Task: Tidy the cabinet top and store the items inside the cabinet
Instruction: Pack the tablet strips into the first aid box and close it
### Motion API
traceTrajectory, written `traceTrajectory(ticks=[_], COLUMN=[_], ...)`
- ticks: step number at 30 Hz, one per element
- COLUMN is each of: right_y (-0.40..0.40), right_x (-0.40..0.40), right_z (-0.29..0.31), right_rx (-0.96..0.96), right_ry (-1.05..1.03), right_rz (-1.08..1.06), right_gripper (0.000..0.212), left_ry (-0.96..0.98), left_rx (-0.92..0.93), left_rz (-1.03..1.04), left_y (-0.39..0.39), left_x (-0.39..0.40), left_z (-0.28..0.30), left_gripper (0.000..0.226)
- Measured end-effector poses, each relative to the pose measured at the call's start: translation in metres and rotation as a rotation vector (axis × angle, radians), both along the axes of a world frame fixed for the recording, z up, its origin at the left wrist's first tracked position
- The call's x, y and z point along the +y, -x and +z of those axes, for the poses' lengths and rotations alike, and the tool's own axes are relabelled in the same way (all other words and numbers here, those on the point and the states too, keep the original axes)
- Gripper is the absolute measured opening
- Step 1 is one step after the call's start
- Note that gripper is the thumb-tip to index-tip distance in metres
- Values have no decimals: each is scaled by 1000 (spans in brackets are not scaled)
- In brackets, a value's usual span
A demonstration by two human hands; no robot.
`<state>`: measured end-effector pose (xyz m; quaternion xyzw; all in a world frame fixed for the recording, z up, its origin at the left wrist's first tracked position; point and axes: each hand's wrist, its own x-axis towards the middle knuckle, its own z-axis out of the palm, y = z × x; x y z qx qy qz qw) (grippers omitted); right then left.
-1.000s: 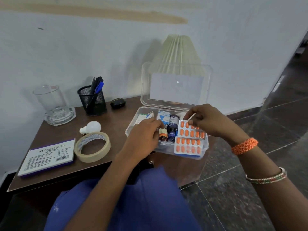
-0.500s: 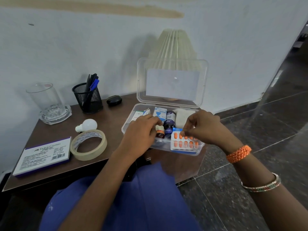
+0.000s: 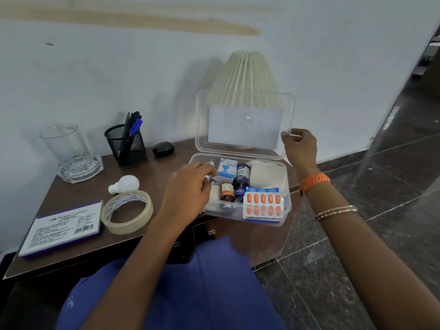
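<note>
The clear medicine box (image 3: pixel 240 186) overhangs the bench's (image 3: pixel 152 172) front right corner, right hand (image 3: pixel 300 148) pinching its raised lid's (image 3: pixel 242 125) right edge, left hand (image 3: pixel 188 189) curled over contents it hides at the box's left side.

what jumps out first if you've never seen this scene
The clear plastic box standing open at the right end of the brown cabinet top, packed with small bottles and an orange pill strip at its near right corner. The right hand grips the raised lid at its right edge, while the left hand reaches into the box's left side. Left of the box lie a tape roll and a white bulb.
</note>
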<state>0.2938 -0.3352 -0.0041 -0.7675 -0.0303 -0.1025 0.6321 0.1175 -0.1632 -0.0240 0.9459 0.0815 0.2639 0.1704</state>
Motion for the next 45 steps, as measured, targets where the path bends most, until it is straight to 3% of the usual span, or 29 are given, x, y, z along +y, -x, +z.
traceTrajectory(ticks=[3,10,16,20,23,27,32,39,45], right_y=[-15,-24,-23,-1,25,54,74,77,79], right_x=[12,39,36,27,18,6,-18,-49,-46], right_z=[2,23,36,46,50,36,11,-9,-20], right_rx=[12,-204,-306,-527,-650,-646,-519,-344,-313], right_ry=[9,169,254,325,368,503,650,708,721], right_rz=[47,126,133,128,165,236,270,267,362], right_gripper=[23,16,17,22,29,28,32,35,49], left_ry=[36,222,121,123,8,-179,-209,-135,-255], left_rx=[-16,-146,-303,-398,-430,-319,-137,130,133], left_rz=[19,128,246,253,192,114,75,24,15], left_y=[0,-2,0,6,11,15,21,35,31], left_x=[4,18,29,33,27,18,20,23,12], left_z=[1,5,13,20,27,29,28,17,1], left_gripper=[26,31,44,51,57,57,27,38,40])
